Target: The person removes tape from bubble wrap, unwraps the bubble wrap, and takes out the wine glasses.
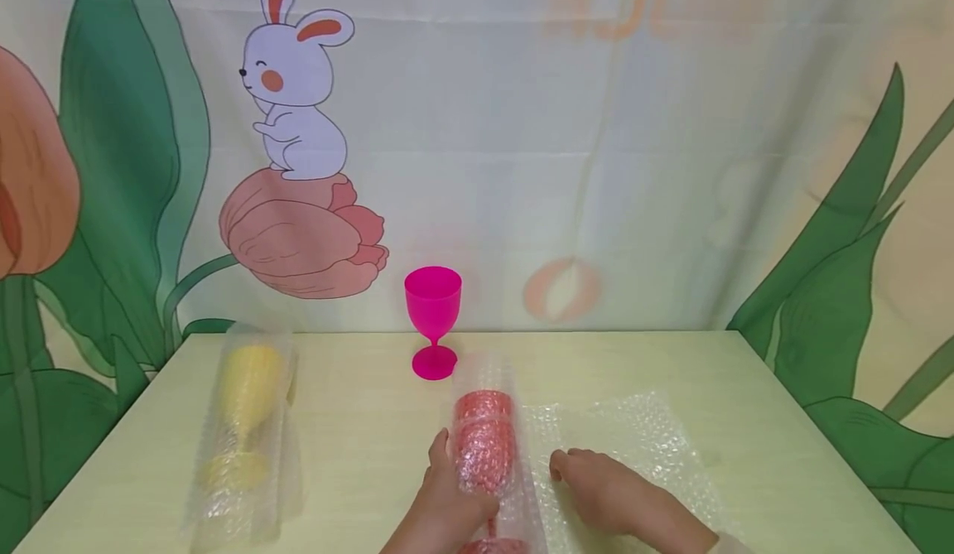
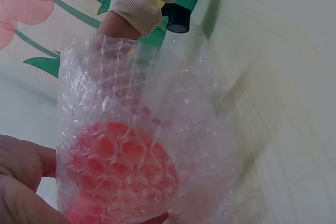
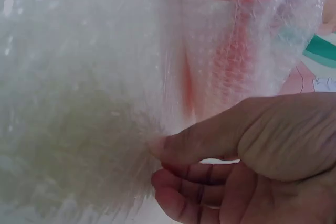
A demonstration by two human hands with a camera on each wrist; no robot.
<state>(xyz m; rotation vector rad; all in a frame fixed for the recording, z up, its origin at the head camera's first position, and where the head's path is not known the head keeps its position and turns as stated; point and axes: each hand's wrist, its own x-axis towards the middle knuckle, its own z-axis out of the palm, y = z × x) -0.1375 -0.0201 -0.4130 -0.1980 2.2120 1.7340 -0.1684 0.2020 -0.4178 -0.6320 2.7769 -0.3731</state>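
A red goblet (image 1: 484, 446) lies within layers of bubble wrap, bowl toward the back of the table. My left hand (image 1: 443, 500) grips it from the left side, around the wrapped stem area. In the left wrist view the goblet's red bowl (image 2: 123, 163) shows through the bubbles. Flat on the table to the right spreads the loose part of the bubble wrap (image 1: 648, 430). My right hand (image 1: 607, 492) pinches that sheet between thumb and fingers; the right wrist view shows the wrap bunched at the thumb tip.
A yellow goblet (image 1: 249, 384), rolled in bubble wrap, lies at the left of the pale table (image 1: 350, 455). Near the back edge a bare magenta goblet (image 1: 434, 305) stands upright. Behind hangs a printed cloth (image 1: 477, 123) with a rabbit and tulips.
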